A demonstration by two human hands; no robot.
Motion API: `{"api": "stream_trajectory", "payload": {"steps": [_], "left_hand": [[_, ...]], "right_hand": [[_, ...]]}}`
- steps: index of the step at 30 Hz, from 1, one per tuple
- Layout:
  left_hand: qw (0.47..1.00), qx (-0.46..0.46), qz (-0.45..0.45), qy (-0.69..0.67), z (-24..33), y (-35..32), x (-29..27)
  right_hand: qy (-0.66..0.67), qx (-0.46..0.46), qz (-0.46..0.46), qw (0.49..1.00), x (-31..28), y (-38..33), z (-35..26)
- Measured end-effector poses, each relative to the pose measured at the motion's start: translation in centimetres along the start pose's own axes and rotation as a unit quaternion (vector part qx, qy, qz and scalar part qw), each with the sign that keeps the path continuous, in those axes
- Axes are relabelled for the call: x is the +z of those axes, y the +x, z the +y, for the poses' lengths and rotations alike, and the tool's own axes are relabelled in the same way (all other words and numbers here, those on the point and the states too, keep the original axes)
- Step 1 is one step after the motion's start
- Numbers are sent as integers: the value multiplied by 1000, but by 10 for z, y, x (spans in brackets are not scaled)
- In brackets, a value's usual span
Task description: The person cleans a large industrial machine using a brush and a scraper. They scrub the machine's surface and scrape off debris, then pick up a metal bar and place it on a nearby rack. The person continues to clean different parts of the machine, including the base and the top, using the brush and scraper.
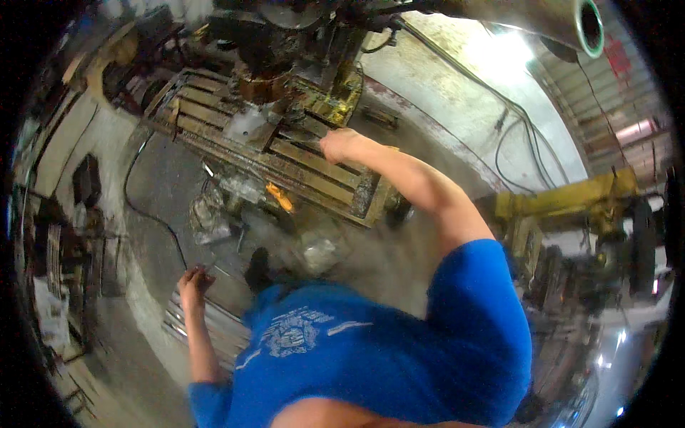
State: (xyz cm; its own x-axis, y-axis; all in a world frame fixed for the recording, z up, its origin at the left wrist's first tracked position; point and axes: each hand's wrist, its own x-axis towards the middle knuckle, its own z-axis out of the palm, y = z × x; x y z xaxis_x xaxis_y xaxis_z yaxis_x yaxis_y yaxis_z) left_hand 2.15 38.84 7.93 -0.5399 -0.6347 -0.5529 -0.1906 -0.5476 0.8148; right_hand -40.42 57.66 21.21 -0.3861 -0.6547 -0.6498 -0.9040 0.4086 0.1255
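My right arm reaches out over the slotted metal table (300,158) of a milling machine. At its end, my right hand (341,145) is closed, fingers curled; what it grips, if anything, is too blurred to name. Left of it, a pale, shiny metal block (246,125) sits on the table under the dark machine head (264,75). My left hand (193,287) is low on the left, fingers curled and dark at the tips. A black hose (171,234) runs down from the table's left end to these fingers. Whether they hold it I cannot tell.
An orange-handled tool (280,197) lies by the table's front edge, beside crumpled clear plastic (210,214). Long metal bars (221,324) lie near my left forearm. A yellow machine beam (571,196) stands to the right. Cables (524,118) hang along the pale wall behind.
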Motion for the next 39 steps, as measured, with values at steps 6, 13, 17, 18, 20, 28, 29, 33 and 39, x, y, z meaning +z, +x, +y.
{"api": "stream_trajectory", "payload": {"steps": [6, 13, 17, 18, 20, 28, 29, 33, 39], "left_hand": [[999, -11, 42, -23, -33, -50, -22], [999, 25, 7, -41, -27, -23, -30], [1000, 7, -9, -17, -9, 0, -16], [1000, 10, -24, -8, -7, 9, -17], [999, 7, -45, -17, 0, 23, -11], [991, 42, -111, 59, 54, 55, 29], [992, 43, -100, 57, 56, 54, 28], [996, 0, -91, 20, 39, 64, 9], [993, -3, -112, 42, 17, 65, 32]], "right_hand": [[-11, 7, -34, 999, 40, -20, 12], [-80, -69, -113, 988, 82, -37, 47], [-45, -46, -63, 996, 68, -76, 42], [-39, -68, -56, 995, 62, -76, 43], [-27, -113, -40, 992, 47, -64, 45], [64, 41, -70, 995, 59, -61, 30], [66, 46, -90, 993, 59, -72, 32], [289, -70, -71, 952, 79, -120, 89], [103, 129, -2, 986, 54, -161, 116]]}}
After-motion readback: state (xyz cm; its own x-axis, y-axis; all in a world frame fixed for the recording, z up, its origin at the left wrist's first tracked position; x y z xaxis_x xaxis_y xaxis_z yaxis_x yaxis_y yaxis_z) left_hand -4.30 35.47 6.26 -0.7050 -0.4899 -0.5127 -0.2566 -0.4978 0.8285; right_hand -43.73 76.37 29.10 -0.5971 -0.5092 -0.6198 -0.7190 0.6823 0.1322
